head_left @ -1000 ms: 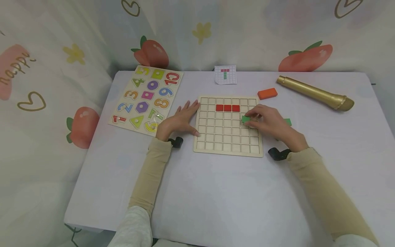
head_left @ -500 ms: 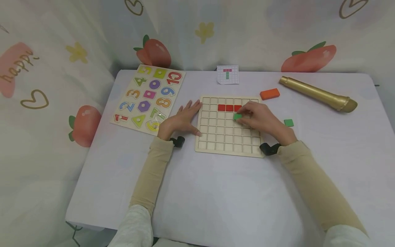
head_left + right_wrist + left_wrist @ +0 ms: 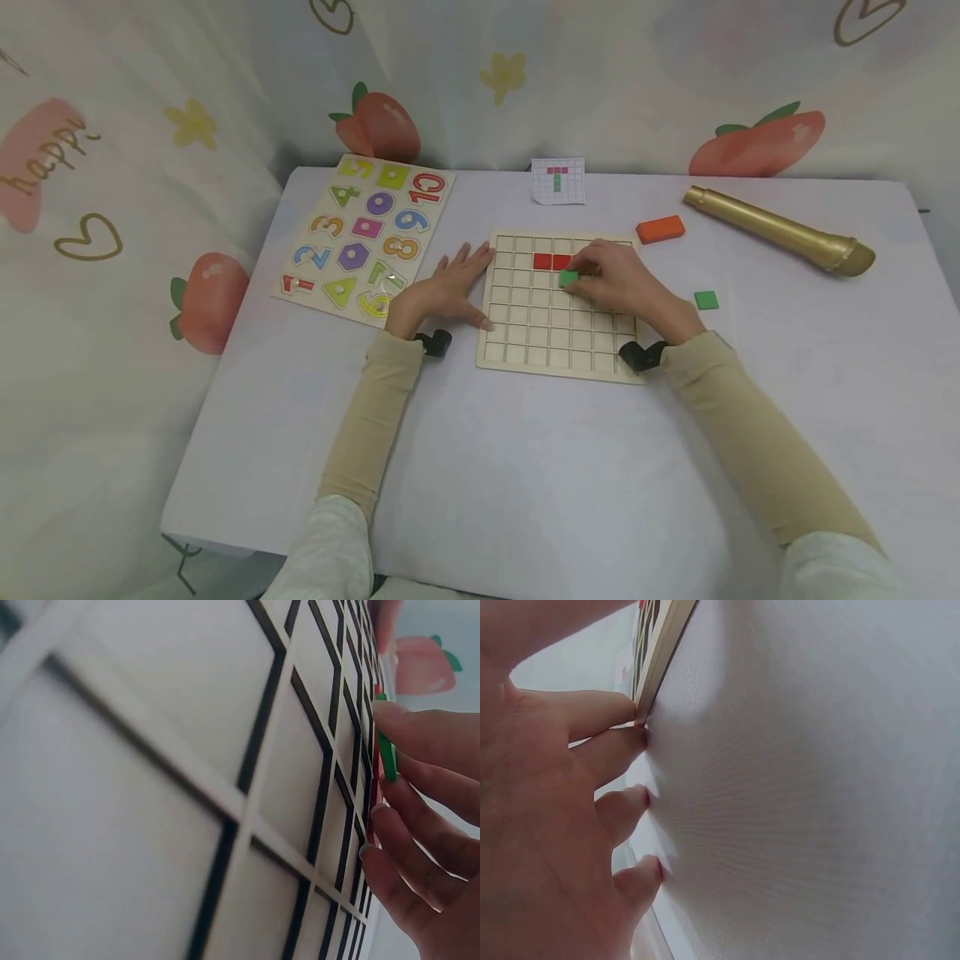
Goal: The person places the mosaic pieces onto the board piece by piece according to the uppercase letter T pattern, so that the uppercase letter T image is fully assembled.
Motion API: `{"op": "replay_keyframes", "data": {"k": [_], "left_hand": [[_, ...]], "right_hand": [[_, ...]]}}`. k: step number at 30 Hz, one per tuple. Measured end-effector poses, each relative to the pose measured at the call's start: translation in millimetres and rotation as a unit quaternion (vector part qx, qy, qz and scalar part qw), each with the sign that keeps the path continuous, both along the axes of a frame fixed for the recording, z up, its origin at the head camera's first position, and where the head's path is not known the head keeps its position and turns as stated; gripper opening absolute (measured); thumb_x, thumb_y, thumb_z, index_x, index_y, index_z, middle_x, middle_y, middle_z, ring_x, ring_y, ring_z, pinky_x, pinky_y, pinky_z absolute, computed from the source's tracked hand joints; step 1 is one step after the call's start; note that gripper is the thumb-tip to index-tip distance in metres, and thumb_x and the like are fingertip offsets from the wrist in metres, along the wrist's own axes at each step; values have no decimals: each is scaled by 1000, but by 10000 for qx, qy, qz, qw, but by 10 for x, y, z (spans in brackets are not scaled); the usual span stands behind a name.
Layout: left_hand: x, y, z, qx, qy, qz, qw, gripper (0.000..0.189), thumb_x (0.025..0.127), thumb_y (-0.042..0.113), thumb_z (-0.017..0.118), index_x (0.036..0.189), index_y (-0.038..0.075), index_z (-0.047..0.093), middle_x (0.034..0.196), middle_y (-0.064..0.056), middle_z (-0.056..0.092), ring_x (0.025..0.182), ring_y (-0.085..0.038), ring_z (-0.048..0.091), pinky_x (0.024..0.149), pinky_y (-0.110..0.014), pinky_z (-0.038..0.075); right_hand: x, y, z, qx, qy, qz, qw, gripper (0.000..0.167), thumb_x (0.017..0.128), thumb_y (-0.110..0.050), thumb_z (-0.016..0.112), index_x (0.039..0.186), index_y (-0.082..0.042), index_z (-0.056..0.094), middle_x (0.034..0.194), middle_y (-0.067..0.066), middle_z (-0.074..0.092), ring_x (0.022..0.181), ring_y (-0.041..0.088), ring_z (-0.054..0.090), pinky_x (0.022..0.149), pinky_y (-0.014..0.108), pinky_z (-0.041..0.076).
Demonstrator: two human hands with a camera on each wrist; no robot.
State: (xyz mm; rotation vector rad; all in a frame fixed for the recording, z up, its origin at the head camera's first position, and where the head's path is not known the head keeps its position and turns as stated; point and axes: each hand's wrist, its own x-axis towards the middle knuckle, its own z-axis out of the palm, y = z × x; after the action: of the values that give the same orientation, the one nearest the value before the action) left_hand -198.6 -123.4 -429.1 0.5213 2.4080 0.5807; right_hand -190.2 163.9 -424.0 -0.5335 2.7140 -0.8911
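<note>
A wooden grid board [image 3: 561,372] lies on the table, with red square tiles [image 3: 542,262] in its second row from the far edge. My right hand [image 3: 626,279] pinches a green square tile [image 3: 567,279] between thumb and fingers, just below the red row; the same green tile [image 3: 388,754] shows edge-on and tilted in the right wrist view. That hand covers part of the red row. My left hand [image 3: 442,293] lies spread at the board's left edge, its thumb and fingertips touching the border. In the left wrist view, the left fingers [image 3: 611,754] reach the board's side and the tabletop.
Another green tile [image 3: 707,300] lies right of the board. An orange block [image 3: 661,229] and a gold microphone [image 3: 780,231] are at the back right. A pattern card [image 3: 557,182] stands behind the board. On the left is a number puzzle board [image 3: 363,242].
My right hand has carried the green tile leftward over the board, to just below the red row. My left hand has stayed at the board's left edge. The view has shifted slightly.
</note>
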Motion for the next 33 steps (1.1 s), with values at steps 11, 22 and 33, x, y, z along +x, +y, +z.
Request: {"op": "replay_keyframes", "data": {"k": [11,22,33], "left_hand": [[-2,14,7,41,-22,33,10000,123,79,35,89,167,17,6,175,3,-6,160,-21,-16,130,-45,-12],[4,3,-4,44,0,30,10000,123,80,35,89,167,17,5,175,3,-7,160,-21,-16,130,-45,-13],[14,-1,3,56,-25,-15,10000,122,81,37,88,167,18,3,175,4,-8,160,-20,-18,130,-42,-14]], "right_hand": [[-50,-47,-42,102,25,127,9999,30,90,-12,78,116,2,72,112,18,67,102,32,61,90,47,53],[-27,-43,-66,107,4,115,9999,31,90,-12,79,118,1,72,108,17,69,98,31,61,89,45,53],[167,157,46,41,-56,-64,10000,33,92,-10,72,123,1,70,116,19,68,106,33,60,96,50,52]]}}
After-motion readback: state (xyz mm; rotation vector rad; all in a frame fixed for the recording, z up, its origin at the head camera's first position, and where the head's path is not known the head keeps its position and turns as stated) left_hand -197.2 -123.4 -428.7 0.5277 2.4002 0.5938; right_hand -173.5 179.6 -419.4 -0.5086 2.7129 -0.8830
